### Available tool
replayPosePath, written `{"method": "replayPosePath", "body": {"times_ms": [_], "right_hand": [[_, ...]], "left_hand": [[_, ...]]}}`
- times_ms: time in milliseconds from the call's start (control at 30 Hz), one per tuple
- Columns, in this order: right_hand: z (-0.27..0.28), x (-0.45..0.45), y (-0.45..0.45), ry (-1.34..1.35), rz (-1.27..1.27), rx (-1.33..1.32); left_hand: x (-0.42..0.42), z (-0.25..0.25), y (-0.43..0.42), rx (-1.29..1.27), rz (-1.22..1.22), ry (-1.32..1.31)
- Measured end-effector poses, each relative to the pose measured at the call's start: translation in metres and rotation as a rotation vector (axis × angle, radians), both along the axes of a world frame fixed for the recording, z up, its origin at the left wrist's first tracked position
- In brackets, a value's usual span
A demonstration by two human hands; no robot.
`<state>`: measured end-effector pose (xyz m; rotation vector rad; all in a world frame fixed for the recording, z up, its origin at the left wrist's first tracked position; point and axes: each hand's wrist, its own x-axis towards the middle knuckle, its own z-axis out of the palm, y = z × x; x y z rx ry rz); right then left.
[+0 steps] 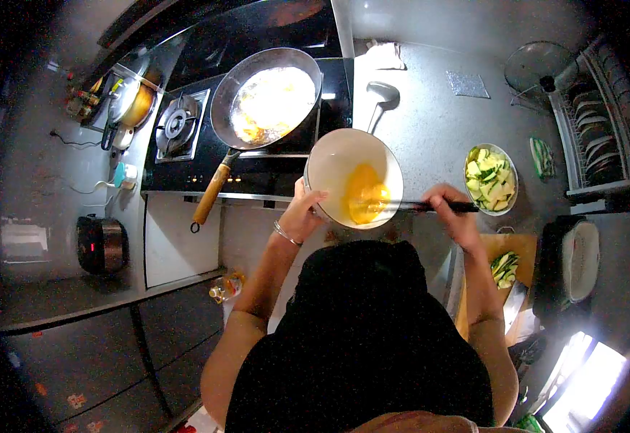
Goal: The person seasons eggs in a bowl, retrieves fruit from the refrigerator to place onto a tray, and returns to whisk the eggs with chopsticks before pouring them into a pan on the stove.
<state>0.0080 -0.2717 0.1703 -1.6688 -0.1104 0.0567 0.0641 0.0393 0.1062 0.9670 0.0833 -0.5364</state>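
My left hand (306,211) grips the rim of a white bowl (333,162), thumb over the edge. The bowl is tilted and beaten egg (365,191) lies low on its right side. In my right hand (450,216) is a pair of dark chopsticks (412,206), their tips in the egg. Up and left of the bowl, a frying pan (226,108) with a wooden handle (212,193) sits on the stove. Bright glare covers most of the pan's contents; yellow-orange pieces show at its lower edge.
A bowl of cut green vegetable (491,179) stands right on the counter, above a cutting board (466,289) with more slices and a knife (515,304). A ladle (383,94) lies behind my bowl. A dish rack (596,130) is far right, a pot (133,101) far left.
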Motion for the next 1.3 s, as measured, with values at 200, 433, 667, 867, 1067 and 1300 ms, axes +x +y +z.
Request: {"method": "replayPosePath", "body": {"times_ms": [200, 433, 667, 867, 1067, 1300], "right_hand": [[0.004, 0.003, -0.005, 0.008, 0.028, -0.064], [0.017, 0.002, -0.003, 0.013, 0.044, -0.166], [0.013, 0.007, 0.001, -0.004, -0.014, -0.011], [0.016, 0.01, -0.003, -0.011, -0.006, -0.126], [0.02, 0.003, -0.004, 0.042, 0.122, 0.064], [0.016, 0.005, -0.009, 0.038, 0.118, 0.078]], "left_hand": [[-0.003, 0.019, -0.003, -0.045, -0.012, 0.102], [-0.008, 0.043, -0.01, -0.023, 0.006, 0.138], [-0.007, 0.03, -0.01, -0.113, 0.018, 0.208], [-0.011, 0.046, -0.014, -0.061, 0.004, 0.198], [-0.007, 0.032, -0.013, -0.072, -0.031, 0.068], [-0.007, 0.038, -0.015, -0.015, 0.01, 0.149]]}}
